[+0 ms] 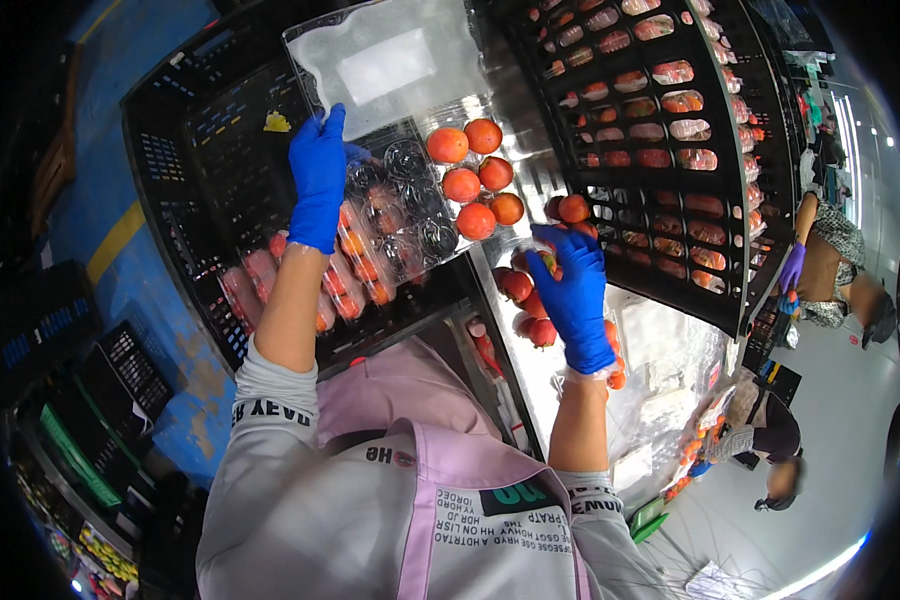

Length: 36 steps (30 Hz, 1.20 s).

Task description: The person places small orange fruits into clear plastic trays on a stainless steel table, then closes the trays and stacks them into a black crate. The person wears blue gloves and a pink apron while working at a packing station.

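Note:
My left hand (317, 180), in a blue glove, is at the side of a clear plastic lid (390, 202) with round domed cavities, its fingertips partly behind the plastic. Beside the lid, several orange-red round fruits (478, 178), persimmons or tomatoes, sit in two rows. Above these lies a frosted plastic panel (450, 45) with a white label (388, 66). My right hand (574, 292), also blue-gloved, hovers over loose fruits (516, 286) on a metal surface. Between its thumb and fingers shows one fruit (546, 262); whether it is gripped I cannot tell.
On the left, a black crate (172, 161) holds clear packs of fruit (345, 277). A tilted black crate (622, 176) full of packs stands at the right. Plastic packaging (667, 360) covers the bench below it. Two co-workers (825, 262) (765, 427) are at the far right.

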Tool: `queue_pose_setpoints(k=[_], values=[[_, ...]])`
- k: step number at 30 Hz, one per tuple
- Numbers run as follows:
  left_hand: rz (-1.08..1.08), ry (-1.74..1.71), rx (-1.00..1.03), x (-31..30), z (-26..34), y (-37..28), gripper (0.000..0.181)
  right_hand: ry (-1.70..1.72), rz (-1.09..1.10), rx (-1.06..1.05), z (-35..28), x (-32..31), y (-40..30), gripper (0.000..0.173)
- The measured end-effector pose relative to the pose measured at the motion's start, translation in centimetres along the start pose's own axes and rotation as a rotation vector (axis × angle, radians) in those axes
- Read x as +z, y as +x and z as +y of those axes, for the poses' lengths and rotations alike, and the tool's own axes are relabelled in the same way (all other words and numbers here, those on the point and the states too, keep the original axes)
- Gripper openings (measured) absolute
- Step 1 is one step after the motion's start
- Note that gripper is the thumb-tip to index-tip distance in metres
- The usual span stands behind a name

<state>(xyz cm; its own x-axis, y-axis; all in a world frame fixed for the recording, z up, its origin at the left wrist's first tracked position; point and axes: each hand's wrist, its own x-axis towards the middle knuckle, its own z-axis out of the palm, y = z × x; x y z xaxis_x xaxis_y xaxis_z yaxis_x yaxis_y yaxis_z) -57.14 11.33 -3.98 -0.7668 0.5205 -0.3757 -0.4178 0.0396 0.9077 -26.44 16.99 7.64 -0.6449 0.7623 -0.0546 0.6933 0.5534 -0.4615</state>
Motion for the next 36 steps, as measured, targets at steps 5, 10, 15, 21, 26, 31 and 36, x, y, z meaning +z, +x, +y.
queue_pose_setpoints(k=[5, 10, 15, 21, 26, 31, 36], values=[[-0.01, 0.018, -0.023, 0.5, 0.6, -0.3, 0.058, -0.281, -0.286, -0.229, 2.1, 1.2, -3.0, 0.053], [-0.015, 0.016, -0.024, 0.2, 0.5, -0.1, 0.061, -0.365, -0.37, -0.196, 1.8, 0.9, -3.3, 0.058], [-0.004, -0.007, -0.011, 0.3, 0.5, -0.1, 0.062, -0.358, -0.347, -0.286, 1.6, 0.2, -3.0, 0.052], [0.018, -0.04, -0.002, 0.3, 0.3, -0.1, 0.062, 0.264, -0.161, 0.036, -1.0, -1.0, -2.5, 0.044], [0.011, -0.024, 0.001, 0.4, 0.4, -0.2, 0.063, 0.247, -0.073, -0.015, -5.3, 1.1, 0.4, 0.041], [0.013, -0.037, 0.005, 0.4, 0.7, -0.4, 0.062, -0.062, 0.015, -0.301, -6.5, 3.6, 2.5, 0.038], [0.016, -0.032, 0.018, 0.4, 0.6, -0.3, 0.061, -0.281, -0.121, -0.39, -6.1, 5.0, 3.1, 0.044]])
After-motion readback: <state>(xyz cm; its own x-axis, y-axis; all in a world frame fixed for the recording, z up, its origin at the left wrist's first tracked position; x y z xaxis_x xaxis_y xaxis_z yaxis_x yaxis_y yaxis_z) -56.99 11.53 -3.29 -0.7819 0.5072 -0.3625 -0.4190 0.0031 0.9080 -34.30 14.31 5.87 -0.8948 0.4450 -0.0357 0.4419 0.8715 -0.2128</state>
